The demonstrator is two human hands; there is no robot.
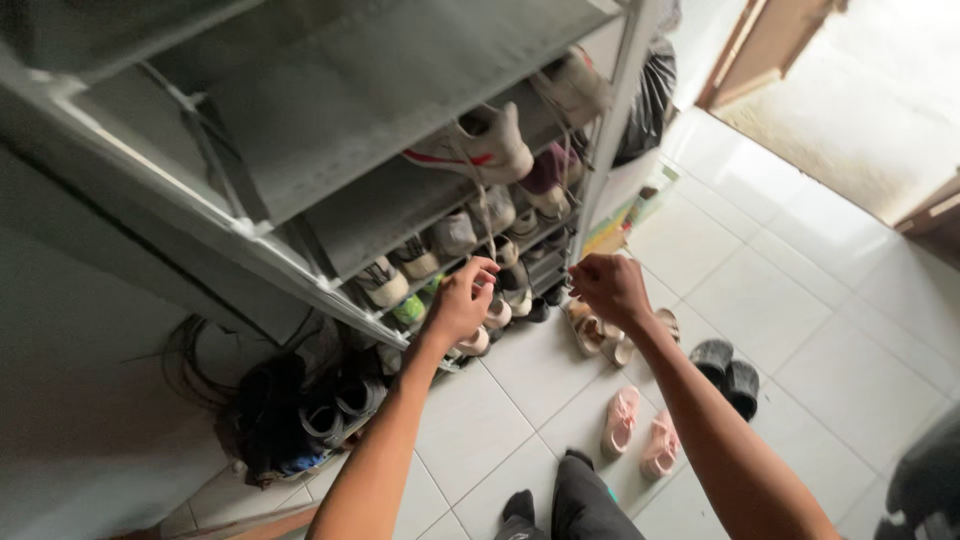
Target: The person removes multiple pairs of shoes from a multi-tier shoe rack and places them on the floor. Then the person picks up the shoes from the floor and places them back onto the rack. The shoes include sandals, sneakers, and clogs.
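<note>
White laces hang from the sneaker; left hand and right hand each pinch one, apparently mid-tying. Pink sandals remain unshelved.

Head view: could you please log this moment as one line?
left hand: pinching white shoelace | right hand: pinched shut | white-and-red sneaker: on grey metal shoe rack

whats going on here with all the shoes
A person stands at a grey metal shoe rack with both arms raised in front of it. The left hand and right hand are pinched closed on thin pale laces hanging from a white sneaker with a red stripe on an upper shelf. On the white tiled floor sit a pair of pink shoes and dark slippers.
</note>
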